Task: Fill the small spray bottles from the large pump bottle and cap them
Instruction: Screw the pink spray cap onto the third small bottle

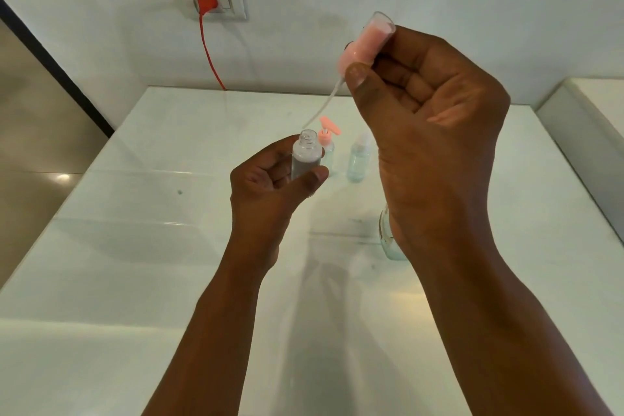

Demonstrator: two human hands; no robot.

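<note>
My left hand point(270, 179) grips a small clear spray bottle point(306, 156) upright, its neck uncapped. My right hand point(429, 125) is raised above and to the right of it and pinches a pink spray cap point(363, 44) with a clear cover. The cap's thin white dip tube point(325, 108) slants down toward the bottle's mouth, its tip just above it. Behind the held bottle stands the pump bottle point(327, 145) with a pink pump head. A small capped spray bottle point(358, 159) stands to its right.
Everything sits on a glossy white table point(169, 246). Another clear bottle point(388, 236) stands mostly hidden behind my right wrist. A red plug and cord point(207, 30) hang from a wall socket at the back. A white ledge point(591, 118) borders the right side.
</note>
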